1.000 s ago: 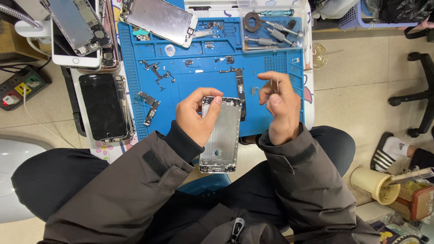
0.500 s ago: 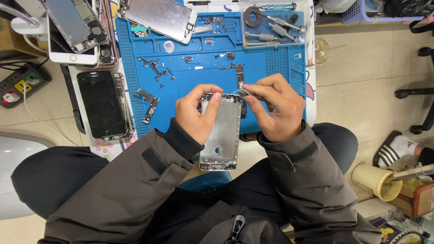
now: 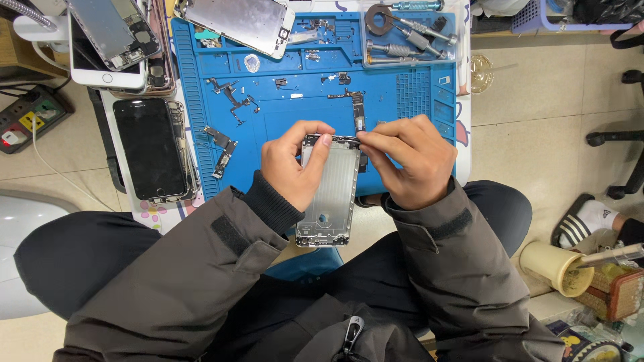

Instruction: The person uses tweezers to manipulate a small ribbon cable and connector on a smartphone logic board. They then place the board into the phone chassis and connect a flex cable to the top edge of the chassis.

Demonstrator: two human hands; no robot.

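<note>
Your left hand grips the silver phone housing, its long axis running toward you from the blue mat, while your right hand pinches its top edge.

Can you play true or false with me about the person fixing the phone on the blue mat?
1. Both hands are on the silver phone shell. True: the left hand grips its side and the right hand pinches its top edge.
2. The work mat is red. False: it is blue.
3. A phone with a dark screen lies left of the mat. True.
4. The screwdrivers lie on the floor. False: they lie in the mat's top right tray.
5. The person wears short sleeves. False: long dark jacket sleeves reach the wrists.
</note>
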